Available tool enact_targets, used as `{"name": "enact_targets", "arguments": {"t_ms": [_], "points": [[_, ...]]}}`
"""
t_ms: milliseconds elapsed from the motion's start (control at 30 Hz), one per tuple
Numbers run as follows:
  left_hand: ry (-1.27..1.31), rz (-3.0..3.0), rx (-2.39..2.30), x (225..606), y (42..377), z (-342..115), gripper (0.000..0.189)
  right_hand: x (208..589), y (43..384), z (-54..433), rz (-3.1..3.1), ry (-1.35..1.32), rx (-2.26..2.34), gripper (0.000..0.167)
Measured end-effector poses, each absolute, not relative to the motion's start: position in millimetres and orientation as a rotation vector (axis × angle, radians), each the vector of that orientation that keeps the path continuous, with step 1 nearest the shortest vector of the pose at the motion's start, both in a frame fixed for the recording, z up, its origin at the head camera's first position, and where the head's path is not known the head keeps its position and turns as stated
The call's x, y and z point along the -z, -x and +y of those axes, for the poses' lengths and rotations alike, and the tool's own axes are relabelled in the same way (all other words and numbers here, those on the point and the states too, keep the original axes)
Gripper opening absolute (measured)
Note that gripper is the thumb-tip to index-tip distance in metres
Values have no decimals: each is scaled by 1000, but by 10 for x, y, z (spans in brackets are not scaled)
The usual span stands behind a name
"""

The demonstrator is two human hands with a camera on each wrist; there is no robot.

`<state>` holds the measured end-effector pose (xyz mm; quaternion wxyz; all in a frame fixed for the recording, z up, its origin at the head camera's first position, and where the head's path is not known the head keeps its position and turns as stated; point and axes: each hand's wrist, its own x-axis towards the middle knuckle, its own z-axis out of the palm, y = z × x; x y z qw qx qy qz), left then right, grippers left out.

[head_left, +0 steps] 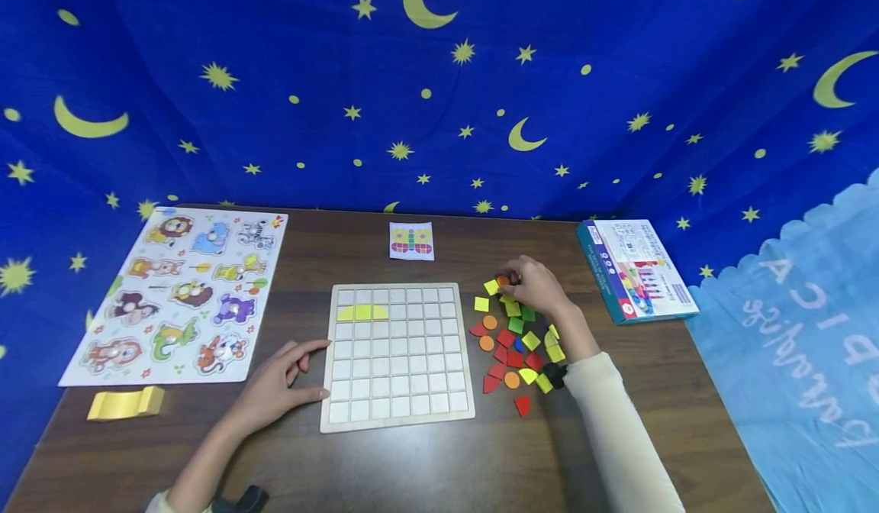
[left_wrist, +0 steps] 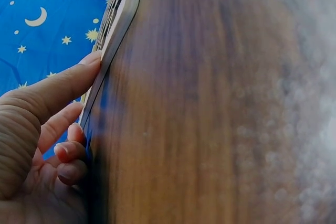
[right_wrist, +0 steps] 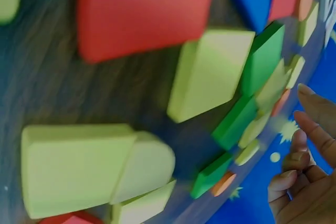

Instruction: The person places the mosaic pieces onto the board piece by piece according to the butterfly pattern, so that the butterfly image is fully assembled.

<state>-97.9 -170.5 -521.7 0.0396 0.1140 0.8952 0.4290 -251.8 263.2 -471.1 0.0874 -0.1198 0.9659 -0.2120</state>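
Observation:
A square wooden grid board (head_left: 409, 360) lies mid-table, with yellow pieces (head_left: 362, 313) side by side in its second row from the top. My left hand (head_left: 278, 383) rests beside the board, its thumb and forefinger touching the left edge. In the left wrist view, the thumb (left_wrist: 79, 74) meets the board's rim. My right hand (head_left: 539, 288) reaches over the far end of the loose pieces, fingertips by an orange disc (head_left: 503, 280) and a yellow piece (head_left: 491, 287). Seen from the right wrist, its fingers (right_wrist: 315, 129) are loosely bent, with no piece showing between them.
Loose red, yellow, green, orange and blue pieces (head_left: 515, 358) spread right of the board. A small butterfly pattern card (head_left: 411, 241) lies behind it. An animal puzzle board (head_left: 188, 291) and a yellow block (head_left: 126, 404) are at left; a box (head_left: 639, 269) lies back right.

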Motion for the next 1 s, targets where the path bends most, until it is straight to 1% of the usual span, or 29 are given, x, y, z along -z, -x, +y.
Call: {"name": "enact_targets", "arguments": {"t_ms": [300,767,1000], "points": [[-352,2734,-1316,5242,976,-1717,70,4746,2560,2709,2871,322,561,30],[-331,2725,-1303,5238,987,-1715,70,4798,2571,2698,2913,388,447,27],[-306,2719,-1286,5233,990,-1719,71,4799,2554,2702,2943,381,432,28]]}}
